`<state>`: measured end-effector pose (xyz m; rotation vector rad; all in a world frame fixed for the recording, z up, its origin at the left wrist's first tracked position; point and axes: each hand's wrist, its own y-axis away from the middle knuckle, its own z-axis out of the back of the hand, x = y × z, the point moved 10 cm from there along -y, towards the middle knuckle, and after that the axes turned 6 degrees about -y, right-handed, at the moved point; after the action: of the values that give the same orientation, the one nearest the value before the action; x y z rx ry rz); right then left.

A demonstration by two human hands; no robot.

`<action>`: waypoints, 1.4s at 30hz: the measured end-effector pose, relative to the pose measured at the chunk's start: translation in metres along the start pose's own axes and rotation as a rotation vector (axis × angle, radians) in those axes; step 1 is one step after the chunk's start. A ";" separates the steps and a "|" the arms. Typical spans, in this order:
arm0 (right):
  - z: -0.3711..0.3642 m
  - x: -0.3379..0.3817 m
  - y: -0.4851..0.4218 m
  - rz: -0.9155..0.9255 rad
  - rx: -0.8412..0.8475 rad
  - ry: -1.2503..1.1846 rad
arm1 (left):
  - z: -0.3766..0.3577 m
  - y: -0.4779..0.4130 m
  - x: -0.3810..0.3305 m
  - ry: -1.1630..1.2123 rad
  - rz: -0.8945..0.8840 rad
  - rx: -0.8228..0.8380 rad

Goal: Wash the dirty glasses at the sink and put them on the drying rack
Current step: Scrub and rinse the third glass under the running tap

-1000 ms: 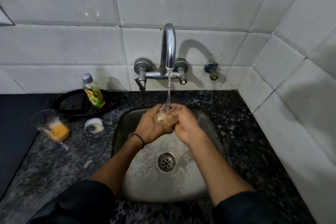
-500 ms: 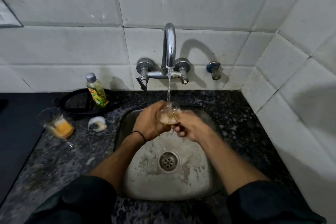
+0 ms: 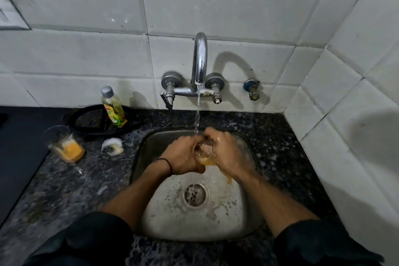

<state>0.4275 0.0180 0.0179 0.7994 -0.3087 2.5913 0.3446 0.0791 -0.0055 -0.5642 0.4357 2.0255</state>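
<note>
Over the steel sink [image 3: 244, 218] I hold a clear glass [image 3: 204, 152] under the running tap [image 3: 200, 60]. My left hand [image 3: 183, 155] wraps its left side and my right hand [image 3: 226, 153] covers its right side and rim. Orange liquid runs down from the glass along my right wrist. Most of the glass is hidden by my fingers. A second glass [image 3: 64, 144] with orange liquid in its bottom stands on the counter at the left.
A yellow dish-soap bottle [image 3: 113, 108] stands on a black round tray [image 3: 90, 123] behind the sink's left corner. A soapy sponge [image 3: 113, 147] lies beside the sink. The drain [image 3: 195, 194] is below my hands. White tiled walls close the back and right.
My right hand has moved over the glass's rim and side, and orange liquid now spills down from it. The view has tilted slightly.
</note>
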 end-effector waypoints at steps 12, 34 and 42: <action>-0.014 0.021 -0.006 0.014 0.203 -0.384 | -0.009 0.005 0.026 0.156 0.037 0.143; -0.023 -0.034 0.013 -0.543 -0.093 -0.657 | -0.021 0.040 0.049 0.991 0.516 -0.454; -0.022 -0.008 0.012 -0.348 0.189 -0.475 | -0.063 0.023 0.040 1.435 0.710 0.223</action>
<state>0.4176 0.0120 -0.0062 1.4013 -0.0473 2.1043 0.3199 0.0638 -0.0777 -1.8765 1.8693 1.7826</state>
